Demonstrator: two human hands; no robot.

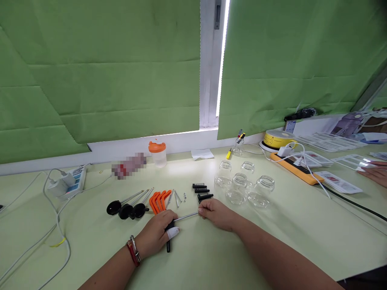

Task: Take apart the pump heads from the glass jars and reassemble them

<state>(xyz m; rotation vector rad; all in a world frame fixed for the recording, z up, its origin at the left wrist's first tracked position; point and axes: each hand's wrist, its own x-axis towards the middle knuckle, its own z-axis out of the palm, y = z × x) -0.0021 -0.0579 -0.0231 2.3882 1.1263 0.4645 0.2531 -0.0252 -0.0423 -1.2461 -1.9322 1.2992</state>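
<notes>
My left hand (155, 230) is closed around a black plastic part, mostly hidden by the fingers; a black stub pokes out below it. White tape wraps my left thumb. A thin metal rod (187, 216) runs rightward from that part, and the fingertips of my right hand (213, 213) pinch its far end. Beyond my left hand lie several orange bent pieces (159, 201) and metal pins (177, 197), with tiny metal bits (185, 197) beside them. Black pieces with springs (201, 191) sit just past my right fingers. Farther left are round black parts with metal rods (123, 211).
Several clear jars (238, 189) stand right of centre. Behind are an orange-lidded cup (157, 154) and a jar with screwdrivers (238, 149). An orange power strip (296, 168) lies right, near printed cards (338, 182) and another person's hand (375, 173). White cables (62, 229) cross the left side.
</notes>
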